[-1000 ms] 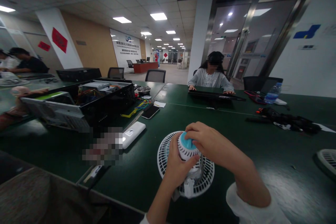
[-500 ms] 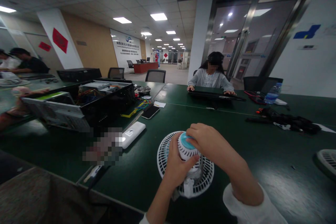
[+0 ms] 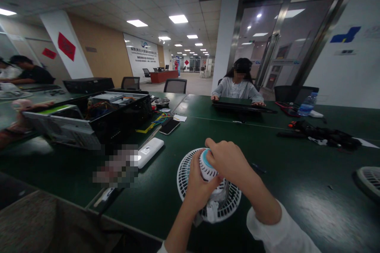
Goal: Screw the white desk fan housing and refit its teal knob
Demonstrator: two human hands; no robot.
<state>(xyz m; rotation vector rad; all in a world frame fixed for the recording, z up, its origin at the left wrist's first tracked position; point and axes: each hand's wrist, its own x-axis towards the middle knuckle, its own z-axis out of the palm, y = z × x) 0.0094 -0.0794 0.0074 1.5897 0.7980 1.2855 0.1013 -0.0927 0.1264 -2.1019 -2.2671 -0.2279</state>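
White plastic fan grille [image 3: 184, 180] lies flat on the green table [image 3: 297, 205], its round motor housing [image 3: 208, 170] sticking up from the middle. Your 2 hands are closed around that housing: right hand [image 3: 230, 162] curled over the top by the blue cap [image 3: 204, 155], left hand [image 3: 203, 195] gripping the side lower down.

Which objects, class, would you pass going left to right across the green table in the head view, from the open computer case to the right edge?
Open computer case → white rectangular device → smartphone → white desk fan → tangle of black cables → second white fan guard
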